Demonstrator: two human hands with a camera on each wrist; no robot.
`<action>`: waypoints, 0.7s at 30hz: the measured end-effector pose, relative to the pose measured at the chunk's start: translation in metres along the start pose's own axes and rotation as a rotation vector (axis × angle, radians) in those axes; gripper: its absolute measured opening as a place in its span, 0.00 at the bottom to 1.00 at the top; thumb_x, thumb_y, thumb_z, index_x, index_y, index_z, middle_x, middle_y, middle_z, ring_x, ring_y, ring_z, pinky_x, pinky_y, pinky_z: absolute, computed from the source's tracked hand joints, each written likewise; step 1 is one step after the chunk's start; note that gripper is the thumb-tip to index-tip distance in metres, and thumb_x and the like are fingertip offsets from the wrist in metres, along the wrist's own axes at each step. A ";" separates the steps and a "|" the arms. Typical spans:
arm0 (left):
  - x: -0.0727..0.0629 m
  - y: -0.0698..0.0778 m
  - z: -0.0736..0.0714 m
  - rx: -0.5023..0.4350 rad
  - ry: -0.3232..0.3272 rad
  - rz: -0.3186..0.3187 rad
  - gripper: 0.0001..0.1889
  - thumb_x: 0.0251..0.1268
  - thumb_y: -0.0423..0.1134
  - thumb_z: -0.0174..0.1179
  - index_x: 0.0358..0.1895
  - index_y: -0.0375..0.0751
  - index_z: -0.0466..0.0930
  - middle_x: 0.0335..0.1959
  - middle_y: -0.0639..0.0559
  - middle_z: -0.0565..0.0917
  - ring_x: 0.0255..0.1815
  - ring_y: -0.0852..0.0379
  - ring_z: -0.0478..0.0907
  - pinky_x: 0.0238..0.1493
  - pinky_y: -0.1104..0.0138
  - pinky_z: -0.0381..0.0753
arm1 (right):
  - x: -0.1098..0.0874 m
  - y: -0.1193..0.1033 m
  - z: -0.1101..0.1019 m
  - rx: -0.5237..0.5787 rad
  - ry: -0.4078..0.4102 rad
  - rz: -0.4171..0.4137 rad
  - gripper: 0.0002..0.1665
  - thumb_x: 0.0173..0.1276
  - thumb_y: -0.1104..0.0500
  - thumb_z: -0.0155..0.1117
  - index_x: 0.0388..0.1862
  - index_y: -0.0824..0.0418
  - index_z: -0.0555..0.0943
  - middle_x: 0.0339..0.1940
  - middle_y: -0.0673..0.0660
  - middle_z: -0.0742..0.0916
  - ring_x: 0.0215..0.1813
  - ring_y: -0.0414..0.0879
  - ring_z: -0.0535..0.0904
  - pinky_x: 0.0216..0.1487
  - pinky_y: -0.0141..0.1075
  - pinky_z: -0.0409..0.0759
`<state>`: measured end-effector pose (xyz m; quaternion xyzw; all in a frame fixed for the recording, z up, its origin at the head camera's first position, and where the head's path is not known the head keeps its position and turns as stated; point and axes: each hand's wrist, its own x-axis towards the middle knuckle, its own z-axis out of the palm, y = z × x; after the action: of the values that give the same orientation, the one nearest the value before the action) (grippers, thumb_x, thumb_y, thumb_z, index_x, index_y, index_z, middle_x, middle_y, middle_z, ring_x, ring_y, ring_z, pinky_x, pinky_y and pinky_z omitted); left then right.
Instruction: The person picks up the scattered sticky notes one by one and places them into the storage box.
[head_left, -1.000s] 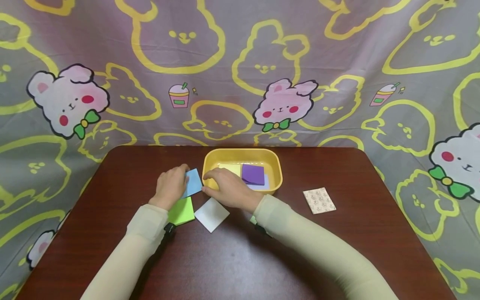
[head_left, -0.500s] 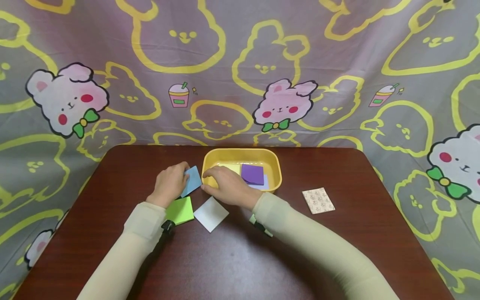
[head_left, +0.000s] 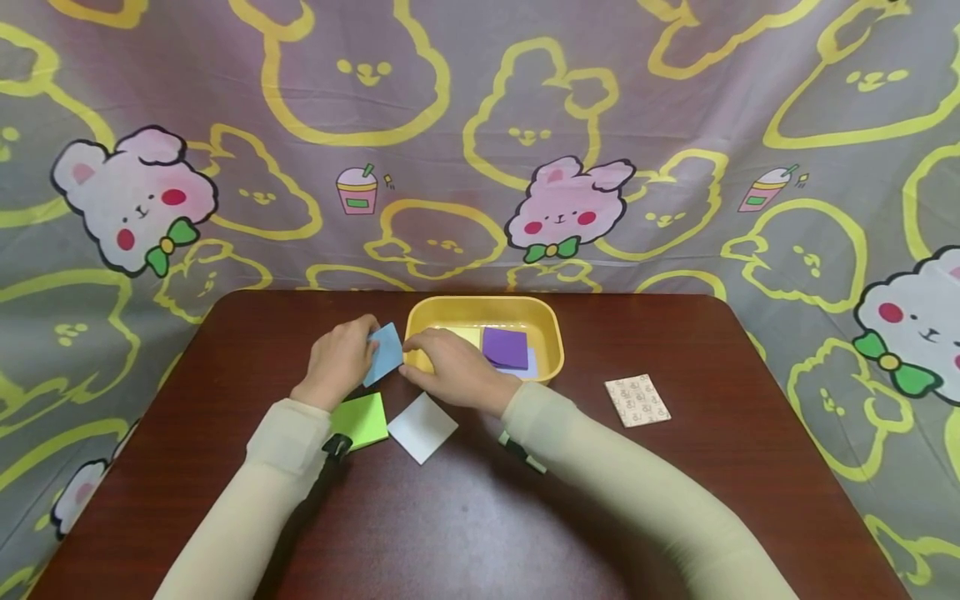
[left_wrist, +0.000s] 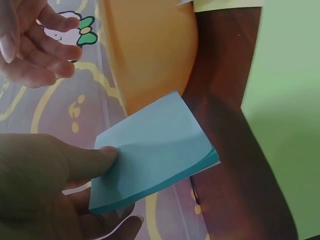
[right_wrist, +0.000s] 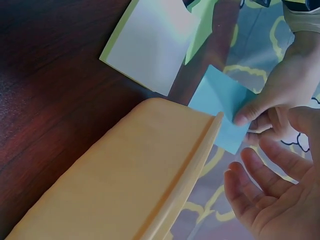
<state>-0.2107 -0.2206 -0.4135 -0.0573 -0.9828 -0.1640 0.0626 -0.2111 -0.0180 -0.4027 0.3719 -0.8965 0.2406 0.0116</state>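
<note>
My left hand (head_left: 337,362) pinches a blue sticky note pad (head_left: 386,354) by its left side, thumb on top. In the left wrist view the pad (left_wrist: 155,145) is tilted, with its stacked sheet edges showing. My right hand (head_left: 459,371) is beside the pad, over the left end of a yellow plastic tub (head_left: 486,299). Seen from the right wrist, its relaxed fingers (right_wrist: 262,172) hold nothing. Inside the tub are a purple pad (head_left: 505,348), a pale yellow pad (head_left: 468,337) and a lavender piece (head_left: 533,363), partly covered.
A bright green pad (head_left: 365,421) and a whitish square pad (head_left: 423,427) lie on the brown table (head_left: 465,533) in front of the tub. To the right lies a patterned pad (head_left: 637,400). A printed curtain (head_left: 450,167) hangs behind the table.
My left hand has raised the blue pad slightly and tilted it more upright. The right hand has shifted only a little to the left. The other pads and the tub stay put.
</note>
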 end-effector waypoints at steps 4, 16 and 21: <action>0.001 0.002 -0.003 0.007 -0.006 -0.002 0.12 0.73 0.36 0.60 0.53 0.36 0.80 0.44 0.37 0.88 0.32 0.45 0.83 0.31 0.51 0.79 | 0.001 -0.001 -0.001 -0.011 0.001 0.003 0.21 0.74 0.48 0.61 0.57 0.60 0.83 0.53 0.55 0.88 0.58 0.48 0.83 0.62 0.41 0.78; 0.001 0.007 -0.009 0.020 0.013 0.008 0.11 0.72 0.36 0.60 0.53 0.36 0.80 0.43 0.37 0.88 0.34 0.41 0.84 0.32 0.49 0.80 | 0.004 -0.001 -0.005 0.006 0.008 -0.013 0.20 0.73 0.50 0.62 0.56 0.61 0.83 0.54 0.57 0.88 0.59 0.50 0.82 0.63 0.42 0.78; 0.002 0.008 -0.011 0.030 0.029 0.008 0.11 0.71 0.36 0.61 0.52 0.36 0.80 0.42 0.38 0.88 0.33 0.41 0.84 0.31 0.49 0.80 | 0.006 -0.002 -0.008 -0.001 0.007 -0.015 0.21 0.74 0.49 0.61 0.57 0.61 0.83 0.54 0.57 0.88 0.59 0.50 0.83 0.63 0.42 0.78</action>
<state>-0.2105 -0.2169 -0.4005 -0.0579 -0.9839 -0.1497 0.0785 -0.2154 -0.0195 -0.3940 0.3780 -0.8936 0.2414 0.0166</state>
